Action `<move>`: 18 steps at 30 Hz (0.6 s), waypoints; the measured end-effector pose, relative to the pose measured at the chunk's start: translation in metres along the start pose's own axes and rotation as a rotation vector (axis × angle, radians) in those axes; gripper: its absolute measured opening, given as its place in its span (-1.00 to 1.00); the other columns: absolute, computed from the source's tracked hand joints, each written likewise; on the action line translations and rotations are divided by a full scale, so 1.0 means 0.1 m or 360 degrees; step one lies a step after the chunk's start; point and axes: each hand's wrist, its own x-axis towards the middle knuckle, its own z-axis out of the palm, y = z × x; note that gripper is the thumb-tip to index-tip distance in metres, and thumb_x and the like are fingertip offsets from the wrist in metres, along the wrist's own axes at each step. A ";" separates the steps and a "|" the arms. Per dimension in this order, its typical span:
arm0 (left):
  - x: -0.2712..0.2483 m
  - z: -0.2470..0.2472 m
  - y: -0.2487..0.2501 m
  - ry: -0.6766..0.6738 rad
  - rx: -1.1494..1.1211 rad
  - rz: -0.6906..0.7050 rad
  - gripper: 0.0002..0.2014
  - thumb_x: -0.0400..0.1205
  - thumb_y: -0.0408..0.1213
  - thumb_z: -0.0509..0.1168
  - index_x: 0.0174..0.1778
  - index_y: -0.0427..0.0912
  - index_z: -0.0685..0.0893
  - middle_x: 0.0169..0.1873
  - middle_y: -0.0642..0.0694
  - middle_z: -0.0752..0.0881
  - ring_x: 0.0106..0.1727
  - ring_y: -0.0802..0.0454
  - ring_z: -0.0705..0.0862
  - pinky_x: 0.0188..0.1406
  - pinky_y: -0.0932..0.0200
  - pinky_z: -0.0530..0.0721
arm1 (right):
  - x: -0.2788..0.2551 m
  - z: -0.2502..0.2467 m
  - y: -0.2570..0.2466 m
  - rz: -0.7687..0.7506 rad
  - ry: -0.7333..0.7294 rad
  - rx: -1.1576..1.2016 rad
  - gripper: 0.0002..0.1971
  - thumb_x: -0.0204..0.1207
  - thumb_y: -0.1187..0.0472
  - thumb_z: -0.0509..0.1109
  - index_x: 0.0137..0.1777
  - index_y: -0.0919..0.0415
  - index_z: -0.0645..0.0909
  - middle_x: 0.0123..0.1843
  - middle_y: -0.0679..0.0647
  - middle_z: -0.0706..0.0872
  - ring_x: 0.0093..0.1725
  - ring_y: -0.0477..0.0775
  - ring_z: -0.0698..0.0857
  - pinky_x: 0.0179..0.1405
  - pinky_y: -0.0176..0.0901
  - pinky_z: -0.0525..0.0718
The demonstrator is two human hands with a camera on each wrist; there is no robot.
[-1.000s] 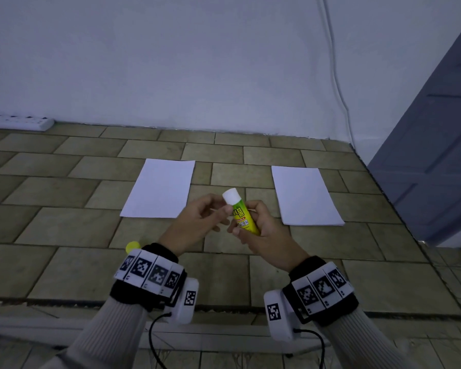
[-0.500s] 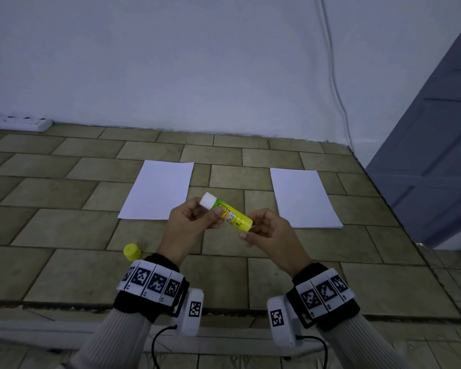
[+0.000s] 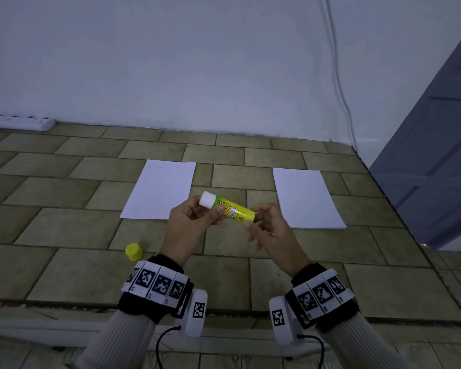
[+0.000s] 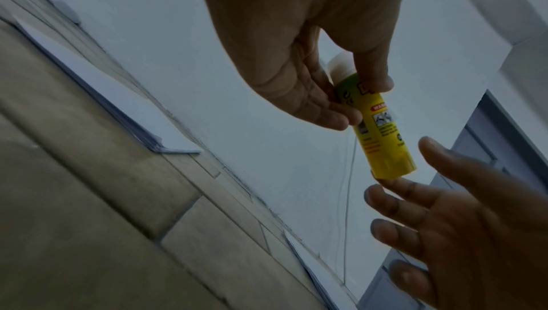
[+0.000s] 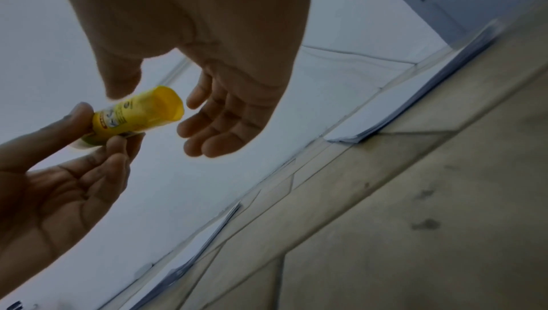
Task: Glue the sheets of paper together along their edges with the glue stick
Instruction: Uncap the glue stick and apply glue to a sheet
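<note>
A yellow glue stick (image 3: 230,211) with its white glue end bare lies almost level in the air, white end pointing left. My left hand (image 3: 209,213) pinches it just behind the white end, thumb on top (image 4: 350,108). My right hand (image 3: 254,217) sits at the base end with relaxed, spread fingers (image 5: 207,127); one fingertip touches the base and the thumb stands a little off it in the left wrist view. Two white paper sheets lie flat on the tiled floor, one on the left (image 3: 160,190) and one on the right (image 3: 306,198), apart from each other.
The stick's yellow cap (image 3: 133,251) stands on the floor left of my left wrist. A white power strip (image 3: 19,121) lies by the wall at far left. A grey door (image 3: 437,155) closes the right side, with a cable (image 3: 341,89) running down the wall.
The glue stick tipped from upright in my right hand to nearly level. My left hand took hold near the white end, and my right hand slid to the base and loosened.
</note>
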 end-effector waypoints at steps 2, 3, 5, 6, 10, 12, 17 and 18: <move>0.01 -0.01 0.00 0.0011 -0.0002 -0.0011 -0.71 0.37 -0.27 0.45 -0.04 -0.32 0.71 -0.34 -0.06 0.82 -0.28 0.11 0.79 -0.21 0.29 0.76 | 0.01 -0.02 0.03 -0.0079 0.0062 -0.0134 -0.72 0.47 0.21 0.52 0.08 -0.03 0.52 -0.11 -0.20 0.66 -0.25 -0.17 0.60 -0.25 -0.13 0.61; 0.02 -0.02 0.00 0.0011 -0.0001 -0.0015 -0.71 0.36 -0.26 0.44 -0.04 -0.32 0.71 -0.35 -0.06 0.82 -0.29 0.11 0.79 -0.21 0.28 0.76 | 0.02 -0.04 0.03 -0.0098 0.0095 -0.0170 -0.72 0.44 0.20 0.54 0.06 -0.04 0.55 -0.10 -0.24 0.67 -0.20 -0.18 0.61 -0.21 -0.13 0.61; 0.02 -0.01 -0.01 0.0011 -0.0006 -0.0029 -0.71 0.36 -0.26 0.44 -0.04 -0.32 0.71 -0.35 -0.07 0.82 -0.30 0.11 0.79 -0.21 0.28 0.77 | 0.04 -0.06 0.05 -0.0108 0.0116 -0.0196 -0.75 0.45 0.19 0.53 0.04 -0.06 0.57 -0.05 -0.23 0.68 -0.13 -0.21 0.62 -0.16 -0.13 0.62; 0.02 -0.01 -0.01 0.0011 -0.0010 -0.0037 -0.71 0.37 -0.26 0.44 -0.05 -0.32 0.71 -0.36 -0.07 0.82 -0.31 0.11 0.79 -0.21 0.28 0.77 | 0.05 -0.06 0.06 -0.0096 0.0097 -0.0199 -0.76 0.47 0.16 0.52 0.04 -0.07 0.55 -0.04 -0.21 0.67 -0.11 -0.24 0.62 -0.14 -0.12 0.62; 0.02 0.00 -0.01 -0.0007 -0.0009 -0.0061 -0.73 0.39 -0.23 0.42 -0.06 -0.30 0.71 -0.38 -0.10 0.81 -0.32 0.08 0.79 -0.21 0.26 0.77 | 0.04 -0.04 0.07 -0.0056 -0.0040 -0.0272 -0.66 0.45 -0.22 0.31 0.09 -0.03 0.50 -0.07 -0.11 0.68 -0.05 -0.09 0.66 -0.06 0.04 0.66; 0.01 0.01 0.00 -0.0037 -0.0014 -0.0075 -0.73 0.40 -0.23 0.42 -0.06 -0.30 0.71 -0.37 -0.11 0.81 -0.32 0.07 0.79 -0.21 0.26 0.77 | 0.03 -0.02 0.07 -0.0025 -0.0084 -0.0259 -0.53 0.50 -0.28 0.14 0.08 0.09 0.55 -0.12 -0.04 0.72 -0.02 0.09 0.69 -0.06 0.04 0.65; -0.02 0.05 -0.02 -0.0067 -0.0030 -0.0089 -0.75 0.42 -0.29 0.42 -0.04 -0.34 0.71 -0.34 -0.11 0.82 -0.30 0.07 0.79 -0.23 0.27 0.75 | 0.02 0.01 0.02 0.0160 -0.0052 -0.0082 -0.53 0.72 -0.10 0.02 -0.09 0.21 0.62 -0.29 0.01 0.72 -0.22 0.10 0.69 -0.19 0.01 0.60; -0.02 0.05 -0.03 -0.0037 -0.0035 -0.0092 -0.79 0.46 -0.33 0.42 -0.04 -0.35 0.70 -0.35 -0.11 0.81 -0.30 0.07 0.79 -0.24 0.27 0.75 | 0.02 0.02 0.02 0.0131 -0.0040 -0.0079 -0.62 0.72 -0.04 0.04 -0.05 0.18 0.60 -0.26 0.01 0.73 -0.23 0.04 0.69 -0.22 -0.04 0.60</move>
